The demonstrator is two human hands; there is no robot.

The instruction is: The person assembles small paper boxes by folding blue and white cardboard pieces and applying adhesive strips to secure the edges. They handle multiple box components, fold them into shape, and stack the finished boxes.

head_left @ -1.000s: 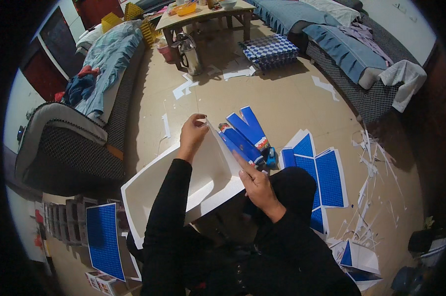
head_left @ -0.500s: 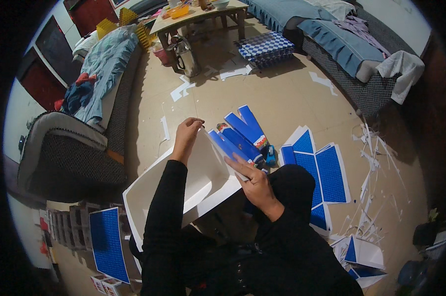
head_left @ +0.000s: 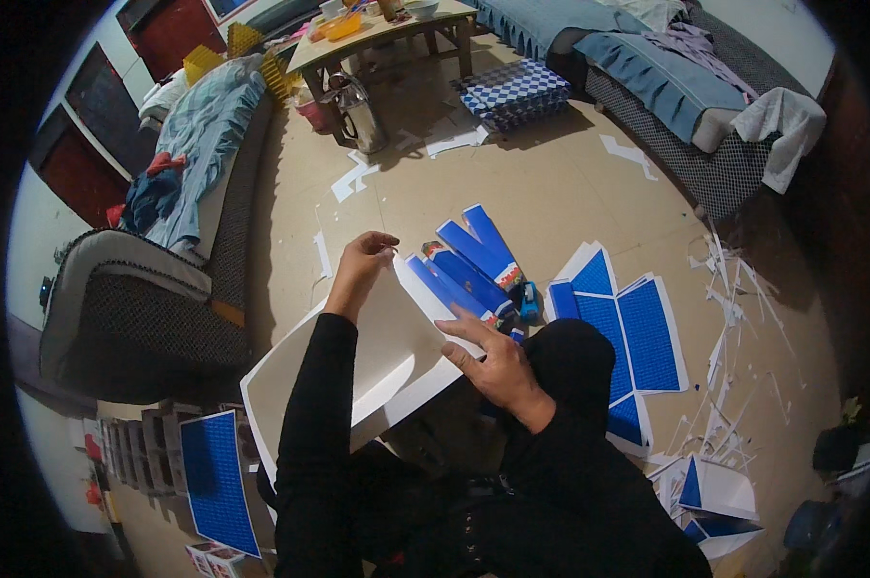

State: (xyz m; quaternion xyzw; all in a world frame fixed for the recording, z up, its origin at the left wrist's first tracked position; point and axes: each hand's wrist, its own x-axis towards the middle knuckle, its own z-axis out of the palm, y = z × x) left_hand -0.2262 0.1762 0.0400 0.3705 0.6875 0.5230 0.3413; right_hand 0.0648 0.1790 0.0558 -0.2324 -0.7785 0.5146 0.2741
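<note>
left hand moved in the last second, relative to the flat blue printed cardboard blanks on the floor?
No clear move: the left hand keeps pinching the white card sheet's top edge, just left of the blue cardboard blanks.

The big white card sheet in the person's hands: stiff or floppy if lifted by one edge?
Probably semi-stiff. The white card sheet curves gently between the left hand and right hand without creasing, so it would likely sag rather than droop. It looks thin, so probably light, and its smooth face might slide easily.
</note>
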